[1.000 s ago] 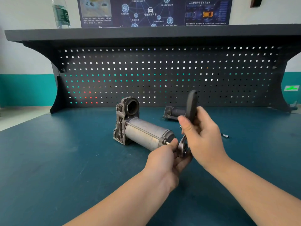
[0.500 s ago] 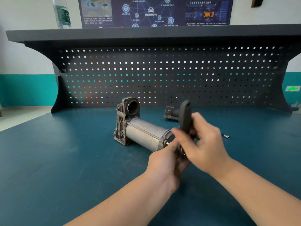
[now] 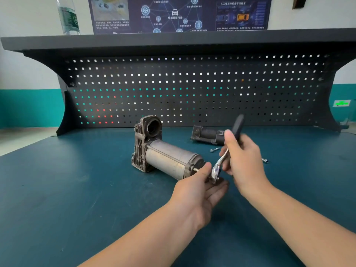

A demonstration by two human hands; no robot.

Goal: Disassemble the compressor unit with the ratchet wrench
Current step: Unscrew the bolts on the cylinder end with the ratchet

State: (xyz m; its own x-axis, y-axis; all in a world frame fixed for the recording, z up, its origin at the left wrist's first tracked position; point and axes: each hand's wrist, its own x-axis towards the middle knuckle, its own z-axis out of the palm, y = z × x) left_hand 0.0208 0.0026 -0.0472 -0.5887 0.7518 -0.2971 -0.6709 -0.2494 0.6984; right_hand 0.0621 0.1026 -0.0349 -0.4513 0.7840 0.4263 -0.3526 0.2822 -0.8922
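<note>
The compressor unit (image 3: 165,155), a grey metal cylinder with a cast housing at its far end, lies on the blue bench. A long bolt (image 3: 195,169) sticks out of its near end cap. The ratchet wrench (image 3: 218,166) has its chrome head at that bolt and its black handle tilted up to the right. My right hand (image 3: 244,158) grips the handle. My left hand (image 3: 200,187) holds the wrench head between thumb and fingers, with the palm under it.
A second dark motor part (image 3: 208,134) lies behind, near the pegboard (image 3: 192,87). A loose bolt (image 3: 214,150) and a small socket (image 3: 265,160) lie on the bench (image 3: 77,189) to the right. A water bottle (image 3: 68,15) stands on the top shelf.
My right hand swung the wrench handle left toward upright, then back to the right. My left hand stayed at the wrench head. The compressor has not moved.
</note>
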